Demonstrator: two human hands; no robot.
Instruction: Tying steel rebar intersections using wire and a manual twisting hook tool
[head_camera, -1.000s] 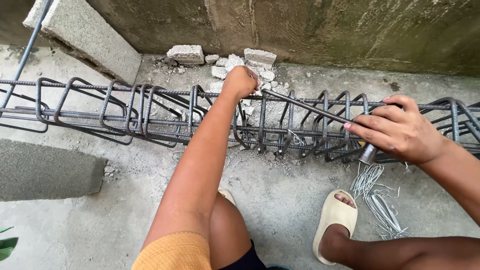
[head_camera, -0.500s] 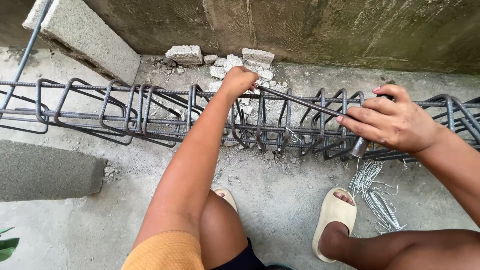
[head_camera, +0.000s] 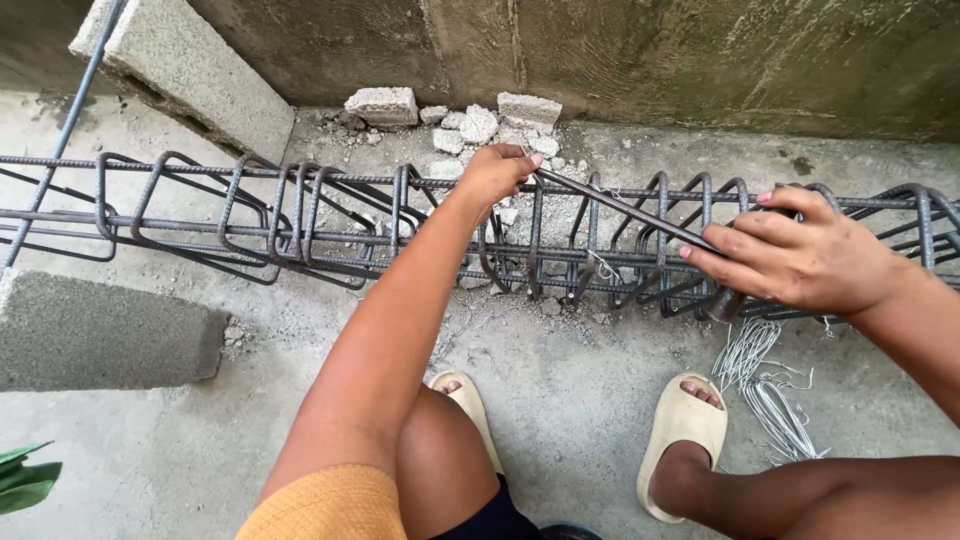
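So the thing we were working on was that long rebar cage lying on the concrete floor parallel to the back wall, running from the left edge of the floor to the right edge. Our left hand was closed around the top bar about midway along, right where the tip of the metal tie tool met it, and our right hand was wrapped around the handle end of that tool, which slanted down across the cage toward us. Whether there was wire pinched under the left fingers, we couldn't tell, it was too small to see. As for progress, our guess was somewhere in the middle: a bit of thin wire showed on a lower bar near the centre, so at least one joint looked tied, but the stirrups off to the left were bunched up unevenly and plenty of crossings showed no wire at all. A bundle of cut tie wires lay near the right end, just beside our right sandal. Room-wise, the far side was tight, with broken block rubble between cage and wall and a concrete block leaning at the back left corner. Another grey block sat at the left edge on our side, but the floor in front of our feet was pretty open.
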